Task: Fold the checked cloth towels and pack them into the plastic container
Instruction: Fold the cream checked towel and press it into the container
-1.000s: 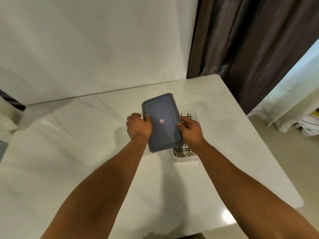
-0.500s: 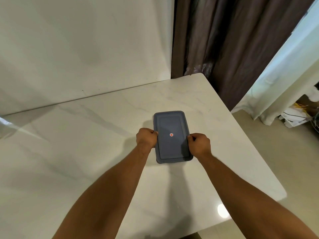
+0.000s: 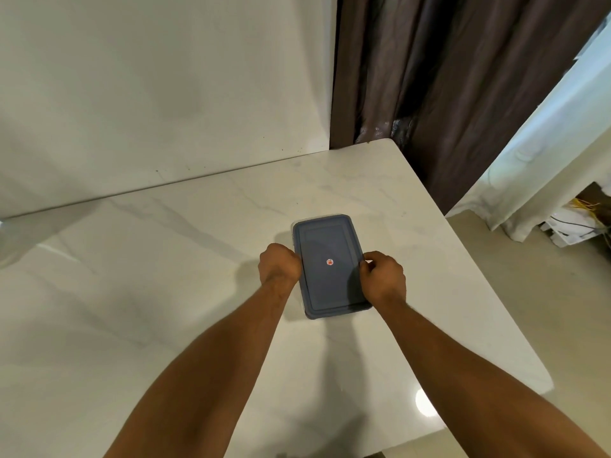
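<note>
Container [image 3: 292, 231]: on the table [image 3: 165, 292], right of centre, lid [image 3: 330, 285] flat on it; contents hidden.
Left grip [image 3: 279, 267]: curled on lid's left edge.
Right grip [image 3: 383, 276]: pinches lid's right edge.
Change: a second ago the lid was tilted, towels showing.

A white marble worktop [image 3: 165, 292] meets a wall [image 3: 165, 94]; behind its far corner hang brown curtains [image 3: 446, 94].

Plastic container [image 3: 293, 230], grey-blue lid [image 3: 327, 285] flat on top, on marble table [image 3: 198, 259]
</note>
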